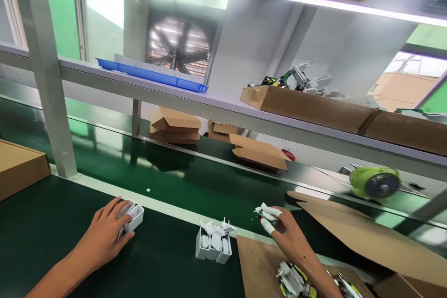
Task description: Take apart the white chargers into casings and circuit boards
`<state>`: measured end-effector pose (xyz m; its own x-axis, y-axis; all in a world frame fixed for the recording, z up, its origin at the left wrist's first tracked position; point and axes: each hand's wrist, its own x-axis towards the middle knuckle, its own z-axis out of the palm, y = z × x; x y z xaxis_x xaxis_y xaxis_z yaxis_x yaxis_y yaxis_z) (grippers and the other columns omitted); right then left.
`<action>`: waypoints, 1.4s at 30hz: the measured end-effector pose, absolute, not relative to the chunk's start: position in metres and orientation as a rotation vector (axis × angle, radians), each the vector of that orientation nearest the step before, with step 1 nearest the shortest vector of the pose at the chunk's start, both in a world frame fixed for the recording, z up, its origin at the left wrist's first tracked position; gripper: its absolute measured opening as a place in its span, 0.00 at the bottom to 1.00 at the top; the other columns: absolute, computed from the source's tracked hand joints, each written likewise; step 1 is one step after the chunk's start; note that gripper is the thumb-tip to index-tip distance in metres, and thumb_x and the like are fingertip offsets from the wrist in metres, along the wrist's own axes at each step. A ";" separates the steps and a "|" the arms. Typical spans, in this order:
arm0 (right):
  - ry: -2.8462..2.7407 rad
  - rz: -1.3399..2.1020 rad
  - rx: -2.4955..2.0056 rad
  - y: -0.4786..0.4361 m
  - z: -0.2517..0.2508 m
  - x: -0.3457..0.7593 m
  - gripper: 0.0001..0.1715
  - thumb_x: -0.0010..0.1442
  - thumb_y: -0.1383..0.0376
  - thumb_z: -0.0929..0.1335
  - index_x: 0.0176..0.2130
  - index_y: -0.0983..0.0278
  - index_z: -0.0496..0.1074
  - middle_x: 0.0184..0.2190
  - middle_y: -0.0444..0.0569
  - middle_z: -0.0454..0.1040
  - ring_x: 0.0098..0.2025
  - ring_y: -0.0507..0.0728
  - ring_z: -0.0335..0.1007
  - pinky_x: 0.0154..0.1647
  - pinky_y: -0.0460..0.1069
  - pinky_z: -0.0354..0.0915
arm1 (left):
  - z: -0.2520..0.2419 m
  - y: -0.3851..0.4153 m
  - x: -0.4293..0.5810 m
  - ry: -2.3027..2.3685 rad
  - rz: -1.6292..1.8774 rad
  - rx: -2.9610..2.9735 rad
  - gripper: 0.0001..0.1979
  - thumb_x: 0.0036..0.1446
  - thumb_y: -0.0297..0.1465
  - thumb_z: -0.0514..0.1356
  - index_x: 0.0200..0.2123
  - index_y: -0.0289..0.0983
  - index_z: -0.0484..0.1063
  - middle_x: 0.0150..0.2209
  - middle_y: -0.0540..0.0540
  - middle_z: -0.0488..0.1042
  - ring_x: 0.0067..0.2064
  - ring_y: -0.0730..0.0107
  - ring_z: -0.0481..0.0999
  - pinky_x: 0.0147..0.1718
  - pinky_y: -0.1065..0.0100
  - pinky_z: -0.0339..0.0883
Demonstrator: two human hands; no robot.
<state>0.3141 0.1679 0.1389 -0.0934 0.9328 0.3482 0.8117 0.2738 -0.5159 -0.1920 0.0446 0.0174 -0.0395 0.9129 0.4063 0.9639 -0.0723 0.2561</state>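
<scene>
On the left, my left hand (110,226) is closed over white open-topped plastic cases (137,216) standing on the dark green worktop (157,260). Fingers partly cover them. Further right, several more white cases (213,244) stand side by side with white parts sticking out of their tops. My right hand (284,230), with white covers on its fingertips, pinches a small white part with a green circuit board (266,214) above the worktop's far edge. Under my right forearm, a cardboard box (256,260) holds white-and-yellow assemblies (295,281).
Beyond the pale edge strip runs a green conveyor belt (174,181). A metal post (52,84) rises at left, beside a cardboard box (21,167). Overhead, a shelf (216,107) carries a blue tray (150,74) and parts-filled cartons (314,107). A green fan (375,182) stands at right.
</scene>
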 end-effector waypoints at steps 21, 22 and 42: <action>-2.393 0.103 -1.755 -0.018 0.062 0.318 0.14 0.64 0.70 0.64 0.45 0.62 0.78 0.49 0.58 0.79 0.49 0.67 0.78 0.50 0.59 0.74 | 0.018 -0.006 -0.051 -1.648 -1.237 -2.969 0.08 0.69 0.38 0.58 0.37 0.42 0.72 0.64 0.39 0.69 0.54 0.57 0.79 0.43 0.67 0.78; -2.391 0.079 -1.788 -0.024 0.053 0.333 0.16 0.63 0.70 0.65 0.46 0.61 0.78 0.48 0.58 0.79 0.48 0.67 0.79 0.49 0.58 0.75 | 0.015 -0.006 -0.050 -1.669 -1.247 -2.959 0.09 0.68 0.38 0.59 0.36 0.42 0.73 0.65 0.40 0.68 0.53 0.57 0.79 0.42 0.67 0.79; -2.607 0.263 -1.424 0.001 0.069 0.219 0.17 0.53 0.76 0.68 0.43 0.67 0.76 0.44 0.58 0.79 0.47 0.66 0.77 0.50 0.58 0.75 | 0.012 -0.003 -0.050 -1.814 -1.267 -3.021 0.46 0.56 0.26 0.68 0.73 0.47 0.51 0.67 0.38 0.65 0.67 0.46 0.70 0.65 0.45 0.68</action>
